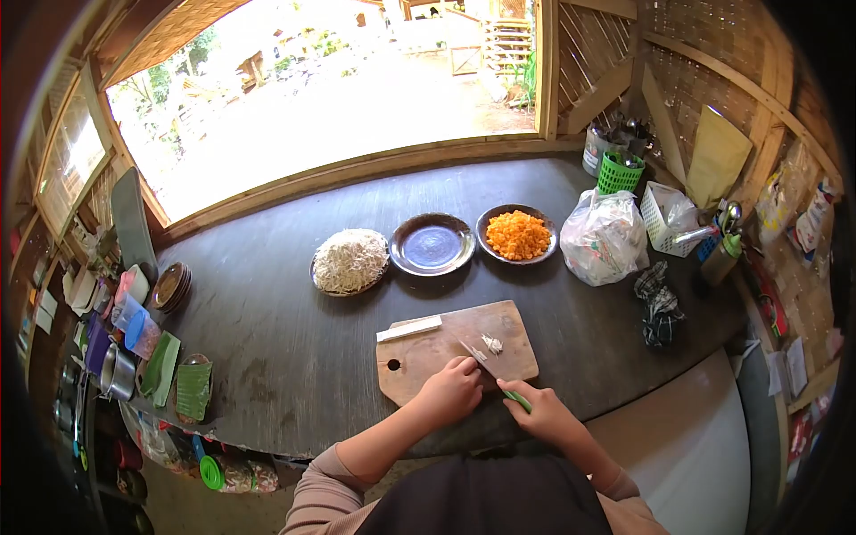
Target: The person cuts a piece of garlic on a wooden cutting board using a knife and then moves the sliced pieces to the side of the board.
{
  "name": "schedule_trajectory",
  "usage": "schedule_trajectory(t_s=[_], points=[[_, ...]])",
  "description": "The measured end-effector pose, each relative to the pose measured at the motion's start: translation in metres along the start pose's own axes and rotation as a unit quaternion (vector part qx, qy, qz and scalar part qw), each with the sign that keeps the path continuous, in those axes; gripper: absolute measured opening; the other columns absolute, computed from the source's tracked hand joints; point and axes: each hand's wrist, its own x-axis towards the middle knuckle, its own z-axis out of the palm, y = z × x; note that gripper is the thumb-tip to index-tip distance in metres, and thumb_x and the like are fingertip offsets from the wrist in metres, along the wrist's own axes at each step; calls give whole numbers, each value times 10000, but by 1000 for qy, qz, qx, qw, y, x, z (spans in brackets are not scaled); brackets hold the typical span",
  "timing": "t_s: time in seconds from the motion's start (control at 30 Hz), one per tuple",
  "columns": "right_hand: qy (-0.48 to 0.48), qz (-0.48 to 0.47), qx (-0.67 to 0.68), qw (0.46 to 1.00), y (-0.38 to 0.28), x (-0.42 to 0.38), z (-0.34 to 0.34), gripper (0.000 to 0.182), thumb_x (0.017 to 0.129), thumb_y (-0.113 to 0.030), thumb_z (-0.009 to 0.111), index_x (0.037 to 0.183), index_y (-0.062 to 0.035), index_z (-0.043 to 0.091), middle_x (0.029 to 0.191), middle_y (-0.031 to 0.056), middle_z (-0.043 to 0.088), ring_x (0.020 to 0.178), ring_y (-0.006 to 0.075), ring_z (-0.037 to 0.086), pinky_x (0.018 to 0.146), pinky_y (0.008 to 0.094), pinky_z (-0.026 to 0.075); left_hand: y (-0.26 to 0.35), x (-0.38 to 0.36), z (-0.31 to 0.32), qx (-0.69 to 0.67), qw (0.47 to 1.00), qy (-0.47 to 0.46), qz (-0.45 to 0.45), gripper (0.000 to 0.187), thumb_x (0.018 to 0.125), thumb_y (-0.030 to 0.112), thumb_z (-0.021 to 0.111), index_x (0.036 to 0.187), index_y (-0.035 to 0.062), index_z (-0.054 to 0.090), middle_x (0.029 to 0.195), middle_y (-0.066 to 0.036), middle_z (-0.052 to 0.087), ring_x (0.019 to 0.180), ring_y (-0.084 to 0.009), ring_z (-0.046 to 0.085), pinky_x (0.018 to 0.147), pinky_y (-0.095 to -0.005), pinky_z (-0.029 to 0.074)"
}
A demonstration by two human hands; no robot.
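My right hand is wrapped round the green handle of a knife, whose blade slants up and left over the wooden cutting board. My left hand rests on the board beside the blade with its fingers curled; what they press on is hidden beneath them. Thin white shreds lie on the blade near the fingertips. A small heap of white slivers sits to the right of the blade. Along the board's far left edge lies a pale white stick-shaped piece, untouched.
Beyond the board stand a plate of white shreds, a dark plate and a plate of chopped orange pieces. A white plastic bag and dark checked cloth lie right. Leaf pieces and containers line the left.
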Motion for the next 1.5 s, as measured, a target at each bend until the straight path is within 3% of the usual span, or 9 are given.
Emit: schedule_trajectory(t_s=[0.23, 0.33, 0.4, 0.63, 0.7, 1.03, 1.5], points=[[-24, 31, -9, 999, 0, 17, 6, 321, 924, -127, 612, 1240, -70, 605, 1058, 223, 677, 983, 399, 652, 830, 411, 529, 8, 1, -6, 25, 999, 6, 25, 243, 849, 186, 617, 955, -29, 656, 1019, -141, 595, 1087, -309, 541, 963, -377, 466], [7, -38, 1, 999, 5, 10, 0, 335, 917, -126, 616, 1251, -94, 604, 965, 240, 677, 881, 395, 679, 758, 422, 537, 8, 0, -5, 10, 1000, 8, 2, 252, 849, 185, 620, 966, -35, 651, 1040, -146, 588, 1098, -314, 539, 959, -382, 473], [-27, 39, 9, 999, -4, 0, -9, 342, 917, -141, 624, 1257, -109, 601, 935, 236, 682, 870, 395, 685, 756, 416, 537, 7, -1, -4, -10, 1000, 12, -15, 258, 849, 186, 622, 973, -39, 649, 1051, -149, 585, 1105, -317, 538, 956, -385, 477], [-55, 106, -5, 993, -14, -8, -17, 333, 915, -153, 635, 1244, -111, 611, 967, 238, 685, 887, 411, 677, 761, 406, 538, 5, 0, -3, -8, 1000, 5, -11, 276, 852, 188, 623, 984, -54, 645, 1060, -153, 578, 1109, -325, 539, 951, -386, 483], [-30, 46, 6, 998, -6, -8, -13, 333, 919, -147, 627, 1249, -107, 608, 979, 242, 678, 868, 421, 669, 746, 420, 540, 4, 0, -4, -8, 1000, 4, -7, 275, 853, 188, 623, 981, -54, 645, 1059, -153, 579, 1108, -326, 539, 952, -385, 483], [-4, -16, -12, 1000, 3, 13, 7, 332, 912, -124, 622, 1240, -77, 608, 992, 241, 676, 888, 416, 662, 767, 436, 544, 6, 0, -4, 9, 1000, 13, 21, 249, 861, 198, 618, 963, -24, 665, 1071, -148, 598, 1120, -321, 527, 983, -394, 455], [-69, 117, -11, 991, -26, -8, -21, 328, 921, -142, 627, 1247, -106, 610, 947, 251, 677, 854, 422, 669, 735, 414, 537, 3, 0, 0, -6, 1000, 14, 0, 228, 857, 196, 625, 922, -20, 655, 1034, -148, 590, 1107, -330, 525, 979, -397, 454]])
